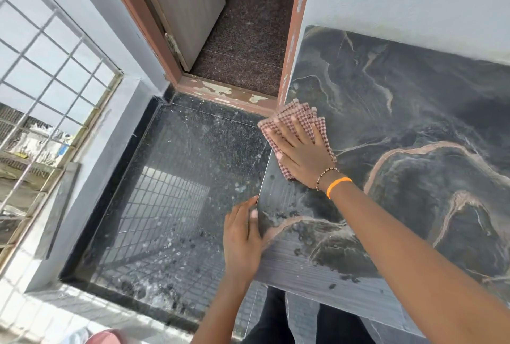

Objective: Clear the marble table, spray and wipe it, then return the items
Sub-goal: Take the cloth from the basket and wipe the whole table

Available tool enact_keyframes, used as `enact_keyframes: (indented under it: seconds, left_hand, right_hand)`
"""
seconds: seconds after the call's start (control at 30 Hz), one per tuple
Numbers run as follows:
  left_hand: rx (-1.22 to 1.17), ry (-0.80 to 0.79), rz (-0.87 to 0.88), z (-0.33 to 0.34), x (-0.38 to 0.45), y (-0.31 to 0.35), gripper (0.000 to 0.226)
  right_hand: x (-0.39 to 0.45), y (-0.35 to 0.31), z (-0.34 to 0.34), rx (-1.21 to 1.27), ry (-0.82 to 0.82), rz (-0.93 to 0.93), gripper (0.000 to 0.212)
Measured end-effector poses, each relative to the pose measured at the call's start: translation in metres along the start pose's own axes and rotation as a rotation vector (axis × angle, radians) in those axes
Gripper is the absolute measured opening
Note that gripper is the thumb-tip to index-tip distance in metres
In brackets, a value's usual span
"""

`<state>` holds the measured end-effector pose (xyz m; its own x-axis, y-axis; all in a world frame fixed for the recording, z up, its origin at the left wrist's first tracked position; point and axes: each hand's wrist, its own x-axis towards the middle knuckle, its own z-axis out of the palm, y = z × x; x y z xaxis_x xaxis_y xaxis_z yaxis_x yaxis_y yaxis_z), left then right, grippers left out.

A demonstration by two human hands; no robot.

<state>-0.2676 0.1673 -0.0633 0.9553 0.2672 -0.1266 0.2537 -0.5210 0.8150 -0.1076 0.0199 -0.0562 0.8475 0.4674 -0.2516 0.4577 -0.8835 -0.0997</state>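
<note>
The cloth [296,134] is being pressed flat under the spread right hand [300,150] at the counter's [414,123] left edge (droplets nearby), which the left hand [242,241] is gripping; overlapping strokes are being advised.

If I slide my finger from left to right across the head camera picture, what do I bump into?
White metal window grille → dark speckled granite floor → left hand holding the table edge → right hand flat on the pink checked cloth → dark veined marble table.
</note>
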Motion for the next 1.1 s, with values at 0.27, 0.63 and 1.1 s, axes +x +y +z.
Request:
enact_keyframes:
  seconds: [0.27,0.63,1.1]
  left_hand:
    - [-0.156,0.023,-0.017,0.004,-0.009,-0.006,0.051]
    - [-0.314,0.054,-0.045,0.009,-0.005,-0.013,0.050]
    - [-0.435,0.175,-0.286,0.010,-0.011,-0.015,0.047]
  right_hand:
    - [-0.125,0.031,0.041,-0.077,0.052,-0.024,0.052]
    - [-0.113,-0.048,0.042,0.060,0.014,0.273,0.057]
    - [-0.079,-0.053,0.031,-0.016,0.001,-0.150,0.061]
